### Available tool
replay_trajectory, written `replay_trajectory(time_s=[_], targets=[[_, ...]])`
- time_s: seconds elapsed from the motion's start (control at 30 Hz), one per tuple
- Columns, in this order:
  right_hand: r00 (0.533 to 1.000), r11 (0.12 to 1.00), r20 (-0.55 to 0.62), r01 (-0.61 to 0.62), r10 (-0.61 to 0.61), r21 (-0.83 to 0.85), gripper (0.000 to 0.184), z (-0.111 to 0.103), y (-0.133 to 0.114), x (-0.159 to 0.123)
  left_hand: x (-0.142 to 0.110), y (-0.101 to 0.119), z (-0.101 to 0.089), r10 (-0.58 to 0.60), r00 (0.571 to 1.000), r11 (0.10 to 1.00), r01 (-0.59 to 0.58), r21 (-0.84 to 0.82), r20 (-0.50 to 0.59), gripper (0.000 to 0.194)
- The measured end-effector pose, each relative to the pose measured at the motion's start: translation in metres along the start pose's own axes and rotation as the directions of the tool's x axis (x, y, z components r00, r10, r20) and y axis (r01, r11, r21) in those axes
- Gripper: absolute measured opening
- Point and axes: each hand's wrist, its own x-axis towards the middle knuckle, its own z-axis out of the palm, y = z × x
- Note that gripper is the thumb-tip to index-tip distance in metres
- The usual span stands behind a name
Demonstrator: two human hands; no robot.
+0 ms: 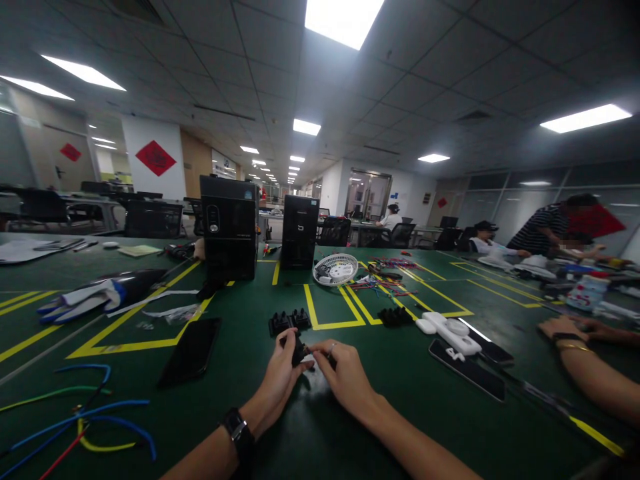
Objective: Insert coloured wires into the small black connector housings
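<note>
Small black part [299, 352]: in the left hand, in front of the white basket [345, 268], on the camera side; dark and compact, with an uneven outline. Finer detail too small to tell.
Left hand [280, 368]: fingers closed narrowly around the part; black watch [237, 430] on the wrist.
Right hand [345, 375]: thumb and forefinger drawn close together at the part's right side; whether they pinch the part or something finer, cannot tell. Ring worn.
Black blocks: the left block [290, 321] and the right block [395, 317], both nearer the camera than the basket; knobbly raised tops.
Basket: round, rigid-looking, slotted wall, tilted on the green tabletop [260, 373].
Wire bundle [385, 283]: just right of the basket; thin, red and blue strands, tangled.
Black towers: the large tower [230, 230] and the small tower [299, 232], left of the basket; upright, boxy.
White device [453, 332]: right of the basket and nearer the camera; smooth, rounded.
Thick wires [113, 420]: far left of the basket, toward the camera; blue, green, yellow and red, curved.
Co-worker's hand [565, 328]: well right of the basket, near the table surface; gold-coloured bracelet on the arm.
</note>
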Motion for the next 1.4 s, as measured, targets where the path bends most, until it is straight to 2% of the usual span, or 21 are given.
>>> replay_trajectory(time_s=[0.13,0.33,0.5,0.67,0.8,0.9,1.0,1.13,1.2,1.3,1.4], targets=[[0.999,0.999,-0.020,-0.033,0.032,-0.015,0.021,-0.001,0.000,0.000,-0.003,0.001,0.002,0.000,1.000,1.000,0.000,0.014,0.020,0.036],[0.999,0.999,0.028,-0.018,0.019,-0.038,0.021,-0.003,-0.001,-0.003,-0.003,0.000,0.003,0.026,0.999,0.999,-0.027,0.045,0.040,0.040],[0.998,0.998,0.012,-0.061,0.061,-0.029,0.022,-0.004,-0.002,-0.005,-0.001,-0.002,0.006,0.002,1.000,0.995,-0.001,0.099,-0.014,0.042],[1.000,0.999,0.024,-0.017,0.017,0.032,0.026,-0.004,-0.005,-0.008,-0.007,0.003,0.009,0.021,0.999,0.993,-0.018,0.120,-0.028,0.040],[0.993,0.998,0.119,-0.007,0.001,0.057,0.025,-0.009,-0.004,-0.007,-0.010,0.000,0.011,0.001,0.999,0.996,0.003,0.087,-0.041,0.034],[0.994,0.998,0.113,-0.015,0.009,0.058,0.025,-0.013,-0.003,-0.004,-0.011,-0.005,0.015,-0.032,0.995,0.999,0.034,0.027,-0.094,0.026],[0.997,0.997,0.073,-0.011,0.006,0.071,0.024,-0.005,-0.002,-0.006,-0.012,-0.010,0.016,-0.051,0.989,0.999,0.049,-0.017,-0.139,0.019],[0.999,0.997,0.029,0.023,-0.025,0.069,0.024,0.015,-0.003,-0.014,-0.008,-0.013,0.008,-0.011,0.984,0.999,0.003,-0.046,-0.179,0.012],[0.999,0.997,0.017,0.037,-0.038,0.061,0.025,0.018,-0.003,-0.014,-0.006,-0.013,0.005,0.004,0.983,0.999,-0.012,-0.042,-0.184,0.014],[0.999,0.997,0.037,0.008,-0.011,0.080,0.023,0.011,-0.005,-0.009,-0.004,-0.011,0.005,0.031,0.982,1.000,-0.032,0.001,-0.185,0.024],[0.998,0.993,0.055,-0.023,0.016,0.115,0.021,0.000,-0.007,-0.004,-0.005,-0.008,0.010,0.094,0.990,0.995,-0.092,0.024,-0.105,0.037]])
